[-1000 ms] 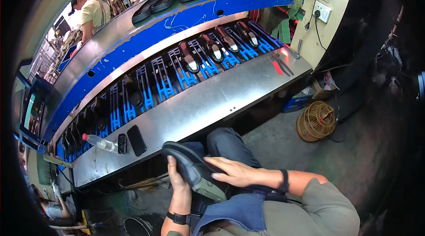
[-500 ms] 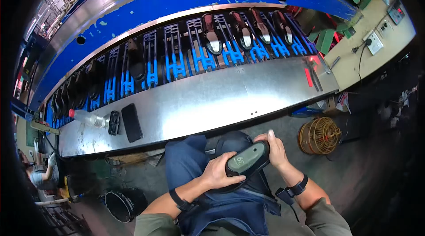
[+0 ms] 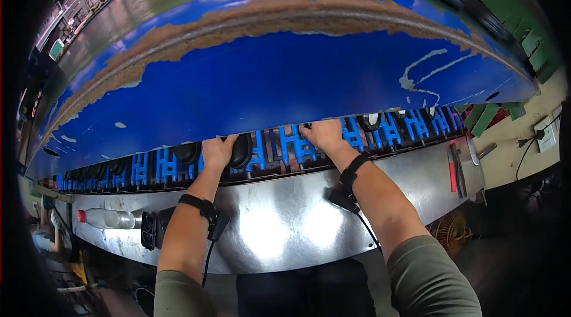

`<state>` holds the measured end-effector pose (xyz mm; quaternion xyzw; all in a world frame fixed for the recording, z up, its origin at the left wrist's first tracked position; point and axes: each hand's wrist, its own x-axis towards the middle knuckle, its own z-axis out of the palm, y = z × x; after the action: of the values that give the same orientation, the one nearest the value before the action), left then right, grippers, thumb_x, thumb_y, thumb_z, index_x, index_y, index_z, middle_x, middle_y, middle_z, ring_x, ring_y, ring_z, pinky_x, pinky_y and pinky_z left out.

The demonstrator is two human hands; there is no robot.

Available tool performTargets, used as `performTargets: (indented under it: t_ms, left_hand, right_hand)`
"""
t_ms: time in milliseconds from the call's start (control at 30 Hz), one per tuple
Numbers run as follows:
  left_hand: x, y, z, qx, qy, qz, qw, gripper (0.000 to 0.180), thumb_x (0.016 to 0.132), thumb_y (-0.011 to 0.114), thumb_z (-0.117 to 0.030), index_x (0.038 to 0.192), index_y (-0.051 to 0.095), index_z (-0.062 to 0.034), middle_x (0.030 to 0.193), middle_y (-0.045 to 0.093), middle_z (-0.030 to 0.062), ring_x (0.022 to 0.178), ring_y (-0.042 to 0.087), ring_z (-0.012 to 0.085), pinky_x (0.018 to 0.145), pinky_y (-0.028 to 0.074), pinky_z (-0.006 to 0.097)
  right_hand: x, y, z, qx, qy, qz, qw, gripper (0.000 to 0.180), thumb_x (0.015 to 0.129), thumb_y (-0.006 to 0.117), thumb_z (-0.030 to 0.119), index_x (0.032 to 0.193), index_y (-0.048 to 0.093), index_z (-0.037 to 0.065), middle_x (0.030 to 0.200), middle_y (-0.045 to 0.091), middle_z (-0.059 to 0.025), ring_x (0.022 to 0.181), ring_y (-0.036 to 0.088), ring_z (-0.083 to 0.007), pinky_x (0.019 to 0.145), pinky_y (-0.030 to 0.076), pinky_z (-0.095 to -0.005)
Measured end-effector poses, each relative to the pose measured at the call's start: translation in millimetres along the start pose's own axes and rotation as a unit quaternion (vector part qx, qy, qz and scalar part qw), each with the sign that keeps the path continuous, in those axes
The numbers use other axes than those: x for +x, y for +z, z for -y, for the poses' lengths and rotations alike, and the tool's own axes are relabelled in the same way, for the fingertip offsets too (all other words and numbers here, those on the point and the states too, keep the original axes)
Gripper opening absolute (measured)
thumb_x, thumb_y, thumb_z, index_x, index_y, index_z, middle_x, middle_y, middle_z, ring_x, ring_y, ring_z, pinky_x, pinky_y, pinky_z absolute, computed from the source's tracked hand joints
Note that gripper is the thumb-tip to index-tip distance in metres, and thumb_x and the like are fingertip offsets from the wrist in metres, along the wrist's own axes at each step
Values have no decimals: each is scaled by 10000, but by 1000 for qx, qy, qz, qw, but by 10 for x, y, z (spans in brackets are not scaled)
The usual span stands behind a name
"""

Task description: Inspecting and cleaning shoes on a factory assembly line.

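Observation:
My left hand [image 3: 219, 151] reaches under the lower edge of the blue beam. Its thumb lies along the side of a black shoe [image 3: 241, 151], and the hand is closed at that edge; its other fingertips are hidden. My right hand [image 3: 326, 134] is farther right among the blue rack prongs [image 3: 304, 147]. A small dark piece shows by its thumb, but the beam covers most of the fingers and whatever they touch. Both forearms stretch over the metal ledge [image 3: 262, 198], each with a black wrist strap.
The wide blue beam [image 3: 250, 91] with worn paint hangs low over the rack. More shoes [image 3: 187, 151] stand on the prongs. On the ledge lie a clear bottle [image 3: 110, 219], a black object [image 3: 148, 230] and red-handled tools [image 3: 455, 168]. A wicker basket [image 3: 451, 230] is below right.
Both hands have moved from my lap up and forward to the rack. The shoe I held over my lap is gone from there. My view has shifted closer to the beam.

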<state>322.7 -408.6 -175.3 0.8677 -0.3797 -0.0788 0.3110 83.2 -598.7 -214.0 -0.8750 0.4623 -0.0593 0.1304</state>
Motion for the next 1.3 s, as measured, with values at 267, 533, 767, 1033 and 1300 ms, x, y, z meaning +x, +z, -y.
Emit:
performTargets:
  t_ms: [267, 533, 767, 1033, 1300]
  left_hand:
    - [-1185, -1574, -1476, -26, 557, 79, 827, 511, 775, 793, -128, 1246, 625, -25, 1285, 583, 192, 1173, 596, 376, 976, 511, 458]
    - [-340, -2873, -2889, 175, 398, -87, 896, 312, 857, 690, -137, 1144, 600, -52, 1046, 668, 181, 1034, 642, 360, 894, 500, 418]
    - [-2427, -3068, -2930, 3, 478, -10, 878, 165, 807, 677, -21, 962, 623, -28, 788, 600, 123, 758, 614, 273, 716, 500, 354]
    - [-5697, -1761, -702, -11, 407, 214, 888, 162, 829, 676, -102, 969, 623, -43, 804, 585, 94, 752, 647, 282, 646, 547, 407]
    - [-5031, -1811, -135, -82, 363, -57, 926, 284, 765, 739, -57, 1030, 652, -4, 1026, 622, 140, 1029, 603, 355, 938, 482, 473]
  right_hand:
    - [-1674, -1068, -595, 749, 25, 161, 642, 604, 853, 604, 206, 1397, 485, -31, 1084, 672, -140, 801, 679, -161, 630, 550, -277]
    - [-3954, -657, -383, 240, 28, -232, 942, 613, 842, 710, 125, 1389, 472, -17, 1318, 571, -273, 1248, 538, -448, 1050, 451, -480]
    - [-3906, -934, -799, 109, -11, -119, 987, 623, 773, 730, 119, 1317, 464, -29, 1099, 641, -266, 1000, 602, -481, 890, 515, -554]
    - [-4542, -2685, 287, 346, -183, -177, 903, 356, 821, 755, 201, 1086, 678, -22, 1000, 667, -133, 957, 649, -241, 871, 499, -332]
    - [-5564, -1426, 372, 789, -42, 147, 595, 529, 956, 644, 396, 1315, 559, 16, 1148, 658, -88, 1042, 640, -175, 924, 516, -321]
